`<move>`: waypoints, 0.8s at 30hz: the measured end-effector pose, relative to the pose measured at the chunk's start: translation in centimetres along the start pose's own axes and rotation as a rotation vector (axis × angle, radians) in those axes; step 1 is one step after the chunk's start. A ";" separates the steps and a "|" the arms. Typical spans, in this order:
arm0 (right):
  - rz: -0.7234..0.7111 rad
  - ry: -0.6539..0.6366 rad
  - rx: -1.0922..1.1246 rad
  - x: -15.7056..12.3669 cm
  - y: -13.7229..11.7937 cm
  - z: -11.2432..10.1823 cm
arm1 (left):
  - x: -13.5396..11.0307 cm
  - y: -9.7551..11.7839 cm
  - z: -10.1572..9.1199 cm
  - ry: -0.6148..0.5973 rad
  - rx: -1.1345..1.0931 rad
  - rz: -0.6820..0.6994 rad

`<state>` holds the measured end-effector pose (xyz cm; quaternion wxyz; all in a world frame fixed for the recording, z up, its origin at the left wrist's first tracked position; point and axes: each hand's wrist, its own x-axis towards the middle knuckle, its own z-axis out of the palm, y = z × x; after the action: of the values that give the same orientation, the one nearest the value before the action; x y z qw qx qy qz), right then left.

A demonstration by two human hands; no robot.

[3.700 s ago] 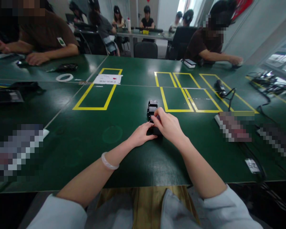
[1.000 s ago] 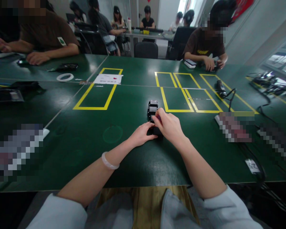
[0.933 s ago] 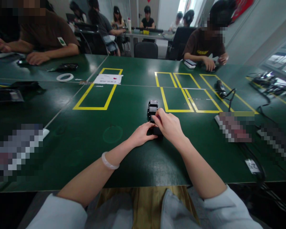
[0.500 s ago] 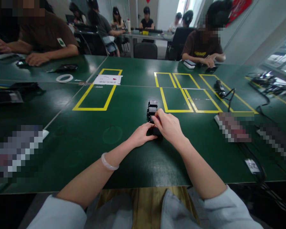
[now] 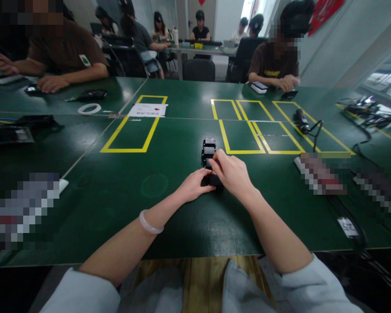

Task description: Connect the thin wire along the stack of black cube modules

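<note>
A black segmented device (image 5: 209, 151), several blocks in a row with greyish top faces, lies on the green table. My left hand (image 5: 193, 184), a pale bangle on its wrist, grips the device's near end, thumb on the near side and fingers on the far side. Above that same end, my right hand (image 5: 233, 171) is closed in a pinch. A thin dark line shows below its fingertips, too small to name. The right fingers cover part of the device.
Yellow tape rectangles (image 5: 124, 151) mark the green table (image 5: 182, 230). A white paper sheet (image 5: 149, 110) and a tape roll (image 5: 89, 108) lie left of centre. Blurred-out flat devices (image 5: 322, 174) flank me. A black cabled object (image 5: 301, 121) lies right. Co-workers sit across the table.
Both hands keep their hold at the device's near end, with hardly any movement. The whole view has shifted very slightly.
</note>
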<state>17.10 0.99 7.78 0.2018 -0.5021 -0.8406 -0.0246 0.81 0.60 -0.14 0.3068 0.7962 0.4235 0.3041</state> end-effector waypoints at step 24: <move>0.008 -0.024 0.045 -0.1 -0.2 -0.3 | 0.0 -0.1 0.0 -0.001 0.013 0.008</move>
<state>17.07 0.71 8.05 0.2030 -0.5009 -0.8414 0.0009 0.82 0.65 -0.22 0.3009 0.8001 0.4220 0.3021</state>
